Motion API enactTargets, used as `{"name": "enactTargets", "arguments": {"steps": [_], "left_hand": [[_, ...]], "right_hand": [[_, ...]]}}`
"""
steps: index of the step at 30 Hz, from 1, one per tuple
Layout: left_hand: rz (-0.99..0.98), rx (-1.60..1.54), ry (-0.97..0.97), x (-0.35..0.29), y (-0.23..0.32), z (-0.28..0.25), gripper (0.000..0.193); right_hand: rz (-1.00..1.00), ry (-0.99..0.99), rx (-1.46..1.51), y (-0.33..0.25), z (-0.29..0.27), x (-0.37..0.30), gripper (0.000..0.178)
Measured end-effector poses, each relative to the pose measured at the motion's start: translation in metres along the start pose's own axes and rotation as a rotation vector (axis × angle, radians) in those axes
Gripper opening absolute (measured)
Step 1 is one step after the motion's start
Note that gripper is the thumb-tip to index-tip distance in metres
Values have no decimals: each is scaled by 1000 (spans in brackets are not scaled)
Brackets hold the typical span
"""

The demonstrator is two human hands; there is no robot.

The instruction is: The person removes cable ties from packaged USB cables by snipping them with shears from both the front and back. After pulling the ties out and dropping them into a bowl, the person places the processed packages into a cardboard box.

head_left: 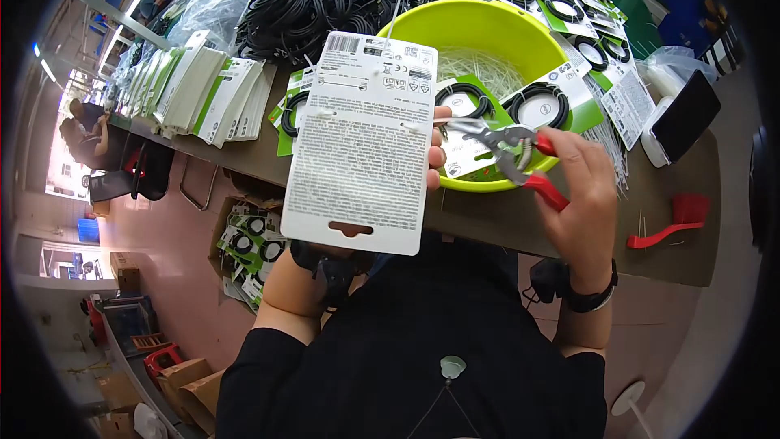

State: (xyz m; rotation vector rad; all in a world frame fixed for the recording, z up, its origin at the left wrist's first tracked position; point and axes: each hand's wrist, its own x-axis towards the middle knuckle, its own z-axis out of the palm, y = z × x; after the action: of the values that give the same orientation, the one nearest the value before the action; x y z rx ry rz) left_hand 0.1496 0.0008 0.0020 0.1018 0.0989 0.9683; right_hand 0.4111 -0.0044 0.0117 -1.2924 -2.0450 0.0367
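My left hand [437,156] holds a white packaging card [357,154] from behind; only its fingertips show at the card's right edge. The printed side of the card faces me, and its hanging slot is at the bottom. In my right hand [581,195] is a pair of cutting pliers [513,150] with red handles. The jaws point left at the card's right edge, over a yellow-green tub [471,20]. Thin whitish plastic strips [496,69] lie in the tub. Cards with coiled black cables [536,107] rest across its near side.
Stacked cards [211,93] stand at the table's left, before a heap of black cables [325,12]. More carded cables [561,4] lie at the back right. A dark screen on a white stand [678,122] and a red brush [678,219] sit right. A box of carded cables [252,244] is below left.
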Motion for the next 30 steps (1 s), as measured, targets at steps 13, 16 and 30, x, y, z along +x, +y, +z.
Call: {"name": "enactTargets", "arguments": {"steps": [13,16,30], "left_hand": [[-19,81,38,-6,-7,7,69],[-20,38,20,-6,-9,9,68],[-111,103,25,4,-8,4,73]], "right_hand": [[-105,-70,27,-11,-6,5,48],[-120,-74,1,-13,-9,6,47],[-59,29,145,7,-15,20,52]]}}
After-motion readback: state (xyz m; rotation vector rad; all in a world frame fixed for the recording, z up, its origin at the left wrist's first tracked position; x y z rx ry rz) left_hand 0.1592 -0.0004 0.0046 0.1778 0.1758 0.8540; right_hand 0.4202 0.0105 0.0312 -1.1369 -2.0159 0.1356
